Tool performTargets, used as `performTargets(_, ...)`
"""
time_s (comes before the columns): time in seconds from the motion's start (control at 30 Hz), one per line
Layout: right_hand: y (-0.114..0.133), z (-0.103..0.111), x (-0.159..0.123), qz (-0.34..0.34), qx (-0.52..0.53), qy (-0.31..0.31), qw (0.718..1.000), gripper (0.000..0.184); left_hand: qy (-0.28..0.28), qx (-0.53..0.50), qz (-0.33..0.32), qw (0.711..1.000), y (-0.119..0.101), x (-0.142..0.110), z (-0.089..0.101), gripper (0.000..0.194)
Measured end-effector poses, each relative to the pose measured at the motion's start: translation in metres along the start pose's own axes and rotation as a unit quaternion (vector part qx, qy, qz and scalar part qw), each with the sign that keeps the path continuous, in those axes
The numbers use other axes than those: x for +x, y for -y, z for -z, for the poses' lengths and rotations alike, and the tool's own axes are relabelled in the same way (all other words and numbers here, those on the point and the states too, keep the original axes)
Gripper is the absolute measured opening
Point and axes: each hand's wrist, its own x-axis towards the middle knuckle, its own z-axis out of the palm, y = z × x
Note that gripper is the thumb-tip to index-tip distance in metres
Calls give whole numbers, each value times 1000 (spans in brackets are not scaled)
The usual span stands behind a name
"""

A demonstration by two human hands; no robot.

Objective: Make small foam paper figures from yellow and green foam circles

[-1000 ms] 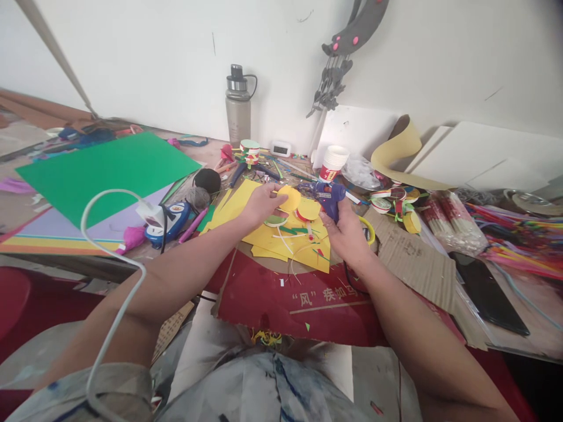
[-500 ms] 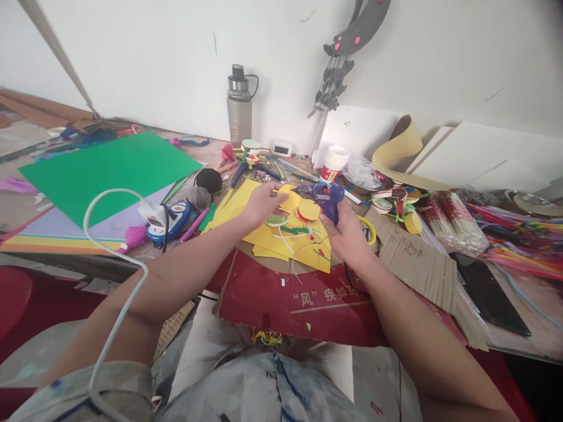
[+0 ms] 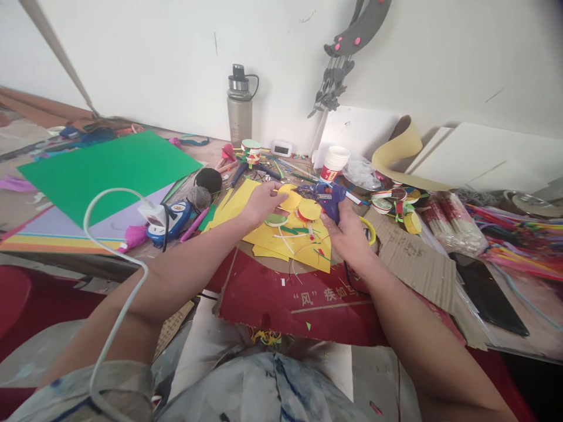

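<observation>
My left hand (image 3: 263, 205) pinches a round yellow paper disc (image 3: 290, 200) by its left edge. In my right hand (image 3: 349, 234) is a blue glue gun (image 3: 329, 198), its nozzle pointing left at the disc's upper edge; whether it touches, I cannot tell. Just below the nozzle sits a small paper drum (image 3: 309, 211) with a yellow top and red side. A pale green round piece (image 3: 276, 220) lies beneath the disc, partly covered. Yellow paper sheets (image 3: 268, 249) with scraps on them lie under both hands, over a red cardboard piece (image 3: 303, 310).
A grey bottle (image 3: 240, 114) stands at the back. Paper cups (image 3: 335, 164) and finished-looking small drums (image 3: 396, 202) are behind and right. A green sheet (image 3: 109, 173) and a blue power strip (image 3: 171, 224) lie left. A black phone (image 3: 488, 293) rests at right; a white cable (image 3: 127, 293) crosses my left arm.
Almost nothing differs. My right hand and the glue gun have shifted very slightly to the right; my left hand keeps the yellow disc in place.
</observation>
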Motion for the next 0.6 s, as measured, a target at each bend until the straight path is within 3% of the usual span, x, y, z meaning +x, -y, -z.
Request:
performTargets(0.23, -7, -1, 1, -16, 38, -18, 999, 48, -24, -91, 37, 995, -6, 1, 0, 15)
performTargets(0.4, -10, 0, 6, -94, 167, -14, 981, 37, -42, -138, 68, 987, -5, 8, 6, 13)
performTargets(0.5, -16, 18, 7, -111, 175, -36, 978, 31, -45, -132, 51, 989, -4, 10, 9, 17)
performTargets(0.6, -35, 54, -4, -119, 58, -92, 987, 28, -48, -125, 41, 990, -4, 12, 11, 16)
